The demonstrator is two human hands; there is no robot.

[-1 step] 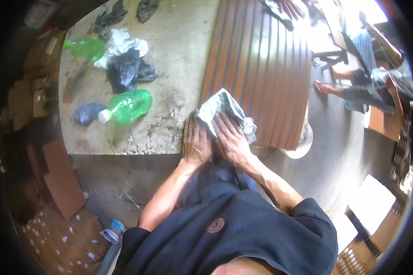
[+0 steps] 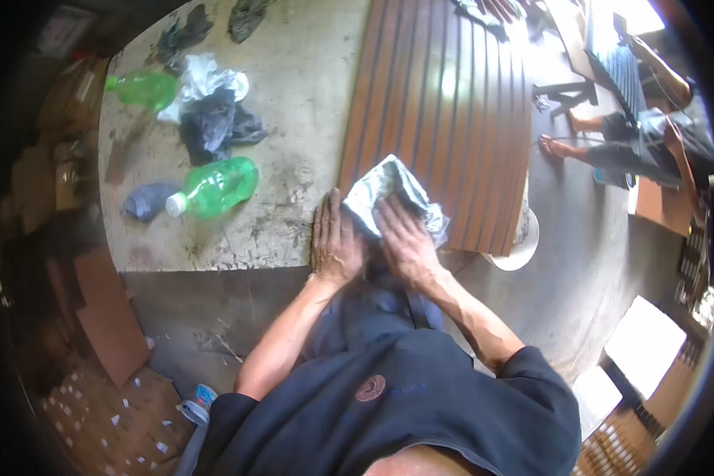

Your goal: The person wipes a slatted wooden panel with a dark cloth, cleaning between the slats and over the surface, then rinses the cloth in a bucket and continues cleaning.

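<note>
A brown panel with dark lengthwise grooves (image 2: 440, 119) lies along the right side of the worktable. My left hand (image 2: 337, 247) rests flat at the panel's near left corner, its fingers stretched forward and nothing in its grasp. On the panel's near end, my right hand (image 2: 407, 242) presses a pale, crumpled cloth (image 2: 387, 181) down with outstretched fingers. The fingers lie on top of the cloth rather than wrapping round it. The cloth's far corner sticks out ahead of the fingertips.
Two green bottles (image 2: 224, 186) (image 2: 147, 90) lie on the stained worktable (image 2: 293, 103), near dark and white rags (image 2: 208, 127). At the panel's far end, another person's hand (image 2: 500, 9) is on a cloth. A person (image 2: 650, 151) is at the right. A white bucket (image 2: 522, 242) stands beside the table.
My right hand and the cloth have slid slightly right across the panel. My left hand stays at the corner. The whole view has shifted a little.
</note>
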